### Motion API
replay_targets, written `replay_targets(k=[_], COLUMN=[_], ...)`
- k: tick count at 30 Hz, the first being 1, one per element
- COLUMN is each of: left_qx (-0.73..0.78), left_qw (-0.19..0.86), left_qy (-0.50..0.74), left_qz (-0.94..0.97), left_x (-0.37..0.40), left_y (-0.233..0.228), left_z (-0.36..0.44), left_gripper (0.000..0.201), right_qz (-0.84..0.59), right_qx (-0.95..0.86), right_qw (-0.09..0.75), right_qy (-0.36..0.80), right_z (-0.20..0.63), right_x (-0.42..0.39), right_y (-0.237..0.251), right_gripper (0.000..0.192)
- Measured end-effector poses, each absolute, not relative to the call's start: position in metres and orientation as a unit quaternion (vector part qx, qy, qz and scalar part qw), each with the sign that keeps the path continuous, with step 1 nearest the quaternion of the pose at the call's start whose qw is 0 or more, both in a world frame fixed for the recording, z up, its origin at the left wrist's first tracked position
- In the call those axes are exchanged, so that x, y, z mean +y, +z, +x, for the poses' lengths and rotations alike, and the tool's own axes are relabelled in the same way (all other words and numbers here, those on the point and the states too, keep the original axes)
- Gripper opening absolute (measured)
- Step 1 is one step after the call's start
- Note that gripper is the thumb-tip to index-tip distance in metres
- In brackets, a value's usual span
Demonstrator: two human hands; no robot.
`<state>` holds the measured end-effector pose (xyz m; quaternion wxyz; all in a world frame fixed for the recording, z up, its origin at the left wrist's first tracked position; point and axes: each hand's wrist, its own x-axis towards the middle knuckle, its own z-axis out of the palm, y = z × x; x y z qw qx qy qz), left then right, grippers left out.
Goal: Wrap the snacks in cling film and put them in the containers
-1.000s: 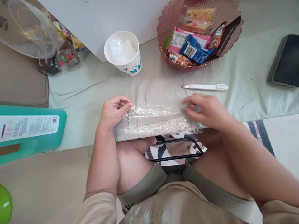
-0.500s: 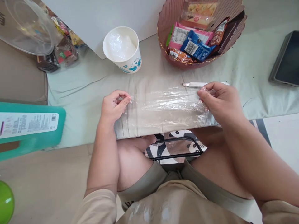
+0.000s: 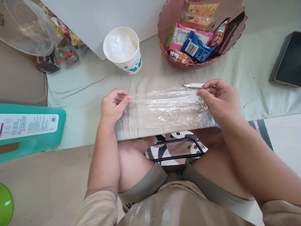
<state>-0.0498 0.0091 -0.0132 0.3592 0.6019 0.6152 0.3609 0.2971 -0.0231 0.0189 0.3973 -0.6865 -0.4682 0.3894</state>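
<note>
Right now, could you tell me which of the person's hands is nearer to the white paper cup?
The left. The left hand pinches the plastic film just below the paper cup. The right hand holds the film's other end, far off to the cup's right, beside the white utility knife.

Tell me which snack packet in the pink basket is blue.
The blue packet lies at the front middle of the pink basket, white barcode label showing. The packets around it are pink, orange, yellow or brown.

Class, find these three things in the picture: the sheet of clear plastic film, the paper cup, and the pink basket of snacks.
plastic film [image 3: 164, 106], head view, on the crinkled middle of the sheet.
paper cup [image 3: 131, 64], head view, on its printed outer wall.
pink basket [image 3: 169, 18], head view, on the ribbed left inner wall.
</note>
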Motion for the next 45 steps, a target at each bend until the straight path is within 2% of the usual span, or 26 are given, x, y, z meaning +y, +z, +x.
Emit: replay_targets(k=[2, 4, 8, 10, 12, 15, 21, 24, 28, 31, 33, 37, 40, 41, 45], left_qx=[0.614, 0.615, 0.577, 0.464, 0.372, 0.338, 0.38, 0.379, 0.403, 0.409, 0.412, 0.445, 0.456, 0.46, 0.48], left_qw=[0.334, 0.267, 0.05, 0.017, 0.033, 0.026, 0.041, 0.056, 0.012, 0.008, 0.021, 0.064, 0.086, 0.09, 0.104], left_qy=[0.398, 0.454, 0.528, 0.508, 0.388, 0.31, 0.298, 0.326, 0.317, 0.308, 0.299, 0.269, 0.261, 0.26, 0.257], left_qz=[0.594, 0.587, 0.622, 0.725, 0.843, 0.888, 0.875, 0.865, 0.858, 0.859, 0.86, 0.852, 0.847, 0.844, 0.832], left_x=[0.012, 0.01, -0.016, -0.037, -0.055, -0.067, -0.058, -0.054, -0.052, -0.051, -0.049, -0.046, -0.044, -0.044, -0.046], left_y=[-0.012, -0.006, 0.018, 0.026, 0.025, 0.009, -0.02, -0.021, -0.016, -0.015, -0.016, -0.02, -0.021, -0.021, -0.018], left_z=[-0.051, -0.05, -0.02, 0.009, 0.041, 0.077, 0.088, 0.082, 0.078, 0.08, 0.082, 0.082, 0.079, 0.078, 0.078], left_gripper=[0.042, 0.042, 0.014, 0.011, 0.026, 0.026, 0.018, 0.018, 0.008, 0.019, 0.018, 0.014, 0.018, 0.02, 0.027], right_qz=[-0.696, -0.702, -0.703, -0.704, -0.708, -0.71, -0.712, -0.707, -0.711, -0.713, -0.713, -0.717, -0.716, -0.71, -0.666], right_qx=[-0.464, -0.465, -0.471, -0.468, -0.462, -0.456, -0.433, -0.438, -0.432, -0.431, -0.445, -0.521, -0.563, -0.57, -0.593], right_qw=[0.392, 0.391, 0.393, 0.389, 0.384, 0.381, 0.397, 0.395, 0.399, 0.397, 0.387, 0.371, 0.375, 0.367, 0.282], right_qy=[0.383, 0.372, 0.361, 0.367, 0.373, 0.377, 0.385, 0.39, 0.387, 0.385, 0.379, 0.276, 0.174, 0.188, 0.354], right_z=[0.296, 0.297, 0.298, 0.298, 0.296, 0.294, 0.296, 0.298, 0.297, 0.294, 0.294, 0.3, 0.305, 0.305, 0.297], right_x=[-0.023, -0.023, -0.023, -0.022, -0.021, -0.021, -0.019, -0.018, -0.017, -0.017, -0.019, -0.029, -0.041, -0.046, -0.058], right_y=[0.02, 0.019, 0.014, 0.012, 0.011, 0.012, 0.012, 0.01, 0.009, 0.009, 0.011, 0.02, 0.029, 0.032, 0.036], right_gripper=[0.013, 0.013, 0.013, 0.014, 0.015, 0.014, 0.015, 0.015, 0.013, 0.011, 0.012, 0.022, 0.011, 0.006, 0.015])
